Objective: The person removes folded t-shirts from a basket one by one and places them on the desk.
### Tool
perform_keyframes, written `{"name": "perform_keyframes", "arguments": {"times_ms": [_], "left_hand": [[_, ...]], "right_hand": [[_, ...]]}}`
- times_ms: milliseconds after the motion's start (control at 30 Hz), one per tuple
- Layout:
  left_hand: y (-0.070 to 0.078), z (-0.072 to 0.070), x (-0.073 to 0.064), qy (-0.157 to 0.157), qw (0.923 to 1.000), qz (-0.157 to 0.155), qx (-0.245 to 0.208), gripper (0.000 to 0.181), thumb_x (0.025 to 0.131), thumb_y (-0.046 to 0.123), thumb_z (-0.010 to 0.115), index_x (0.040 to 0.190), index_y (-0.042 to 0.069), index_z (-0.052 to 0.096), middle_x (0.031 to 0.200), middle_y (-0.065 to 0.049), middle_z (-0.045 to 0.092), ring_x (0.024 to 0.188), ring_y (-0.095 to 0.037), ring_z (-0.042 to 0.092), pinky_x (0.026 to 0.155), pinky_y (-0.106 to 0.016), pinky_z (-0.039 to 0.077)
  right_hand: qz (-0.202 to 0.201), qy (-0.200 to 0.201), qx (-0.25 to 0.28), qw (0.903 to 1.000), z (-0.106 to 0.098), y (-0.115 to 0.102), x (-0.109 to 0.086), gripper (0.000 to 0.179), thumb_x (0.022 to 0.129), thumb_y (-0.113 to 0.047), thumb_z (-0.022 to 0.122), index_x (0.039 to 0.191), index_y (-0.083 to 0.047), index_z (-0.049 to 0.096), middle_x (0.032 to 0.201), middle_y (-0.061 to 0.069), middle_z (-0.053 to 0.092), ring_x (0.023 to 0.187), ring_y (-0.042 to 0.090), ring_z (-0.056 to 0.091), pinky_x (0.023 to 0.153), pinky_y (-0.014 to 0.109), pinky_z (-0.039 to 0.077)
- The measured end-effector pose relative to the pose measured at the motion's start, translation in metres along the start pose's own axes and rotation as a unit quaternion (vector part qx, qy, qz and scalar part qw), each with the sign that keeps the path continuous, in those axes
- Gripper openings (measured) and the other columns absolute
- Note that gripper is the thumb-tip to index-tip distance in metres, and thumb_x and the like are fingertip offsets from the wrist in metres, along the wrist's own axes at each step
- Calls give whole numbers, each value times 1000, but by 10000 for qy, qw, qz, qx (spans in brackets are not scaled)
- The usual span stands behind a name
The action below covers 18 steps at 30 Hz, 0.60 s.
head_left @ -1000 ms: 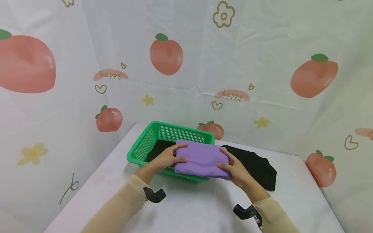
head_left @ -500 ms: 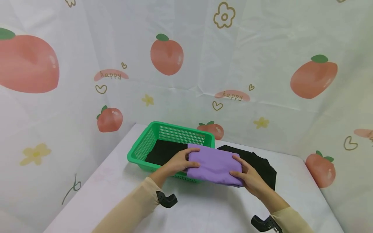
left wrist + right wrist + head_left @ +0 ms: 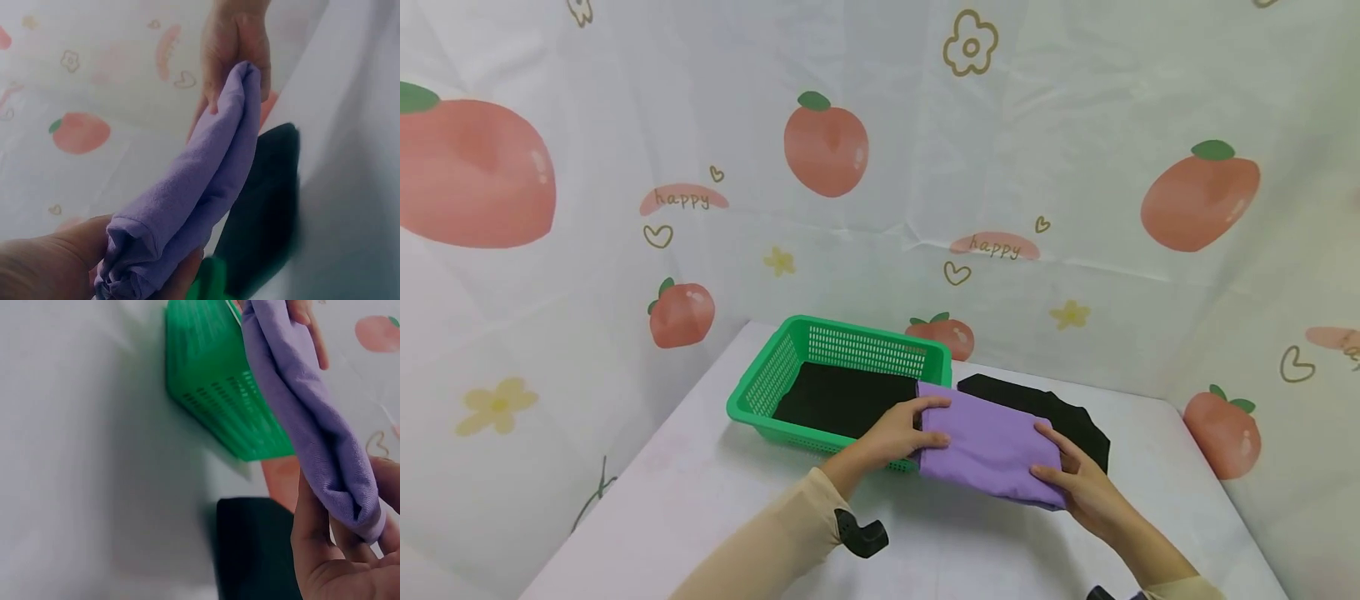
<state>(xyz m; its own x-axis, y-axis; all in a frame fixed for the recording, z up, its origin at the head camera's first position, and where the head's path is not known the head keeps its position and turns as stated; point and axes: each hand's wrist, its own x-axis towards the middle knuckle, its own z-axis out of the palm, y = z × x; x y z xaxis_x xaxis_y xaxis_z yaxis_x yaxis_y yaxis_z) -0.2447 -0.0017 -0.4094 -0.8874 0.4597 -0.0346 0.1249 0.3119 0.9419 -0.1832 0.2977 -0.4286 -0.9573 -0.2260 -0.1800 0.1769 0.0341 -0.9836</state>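
A folded purple cloth garment [image 3: 988, 442] is held up above the table by both hands. My left hand [image 3: 898, 432] pinches its left edge, thumb on the near face and fingers spread along the side. The right hand [image 3: 1082, 482] grips the opposite end the same way. In the left wrist view the folded layers of the purple garment [image 3: 187, 181] show edge-on, slightly bowed. From the right wrist, the right hand [image 3: 350, 556] has its fingers under the fold and thumb over it. The garment overlaps the basket's right end in the head view.
A green plastic basket [image 3: 760, 421] with perforated walls stands at the back left, a folded black cloth [image 3: 842, 400] inside. Another black cloth [image 3: 1060, 410] lies flat on the white table [image 3: 760, 500] to its right, partly hidden by the purple garment. A fruit-printed curtain [image 3: 880, 167] hangs behind.
Both hands have carried the purple garment rightward and nearer, away from over the basket. More of the black cloth in the basket shows; the one on the table is more covered.
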Motion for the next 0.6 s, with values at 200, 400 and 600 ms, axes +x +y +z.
{"name": "perform_keyframes", "arguments": {"times_ms": [200,400,600], "left_hand": [[4,19,3,110,9991,135,377,52,86,23,78,135,21,61,136,-12,57,113,-23,57,89,-36,52],[7,38,7,81,9985,134,522,51,86,26,78,134,23,62,133,-10,60,114,-22,58,88,-32,51],[7,56,7,12,9983,89,576,51,86,26,77,134,25,61,134,-9,60,123,-25,56,92,-31,50]], "right_hand": [[-15,66,-170,9998,-16,7,-13,75,98,-5,57,159,-21,16,156,27,12,112,-6,52,89,25,52],[-185,5,-231,9996,-33,14,-23,73,99,-5,55,159,-24,19,148,12,28,113,-8,50,90,23,51],[-34,61,-161,9998,-48,21,-32,73,99,-5,55,159,-27,19,129,-12,44,112,-6,54,89,24,52]]}}
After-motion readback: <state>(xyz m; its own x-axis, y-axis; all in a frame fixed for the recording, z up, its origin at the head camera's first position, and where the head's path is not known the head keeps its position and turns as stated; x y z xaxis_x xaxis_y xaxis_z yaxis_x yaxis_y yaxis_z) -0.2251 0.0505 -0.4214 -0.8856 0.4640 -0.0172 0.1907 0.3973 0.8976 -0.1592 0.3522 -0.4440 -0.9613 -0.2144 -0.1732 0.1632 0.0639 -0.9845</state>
